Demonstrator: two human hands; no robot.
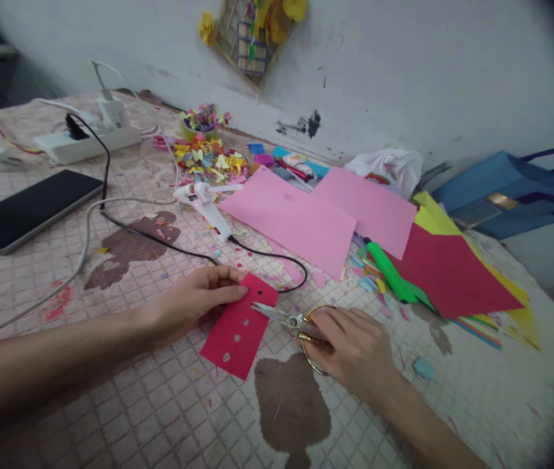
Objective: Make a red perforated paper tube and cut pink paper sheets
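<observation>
A strip of red paper (238,339) with a row of several small round holes is held at its upper left edge by my left hand (208,296), thumb on top and fingers partly behind it. My right hand (350,345) has its fingers in the gold handles of a pair of scissors (294,320). The scissor blades point left and lie over the right side of the strip, near the upper holes. Whether the blade tips pass through the paper is too small to tell.
Beyond my hands lie a white glue gun (211,208) with its black cable, pink sheets (291,218), a dark red sheet (457,270) and paper scraps (218,156). At the left are a phone (27,208) and a power strip (86,143). A blue bag (511,192) stands at the right.
</observation>
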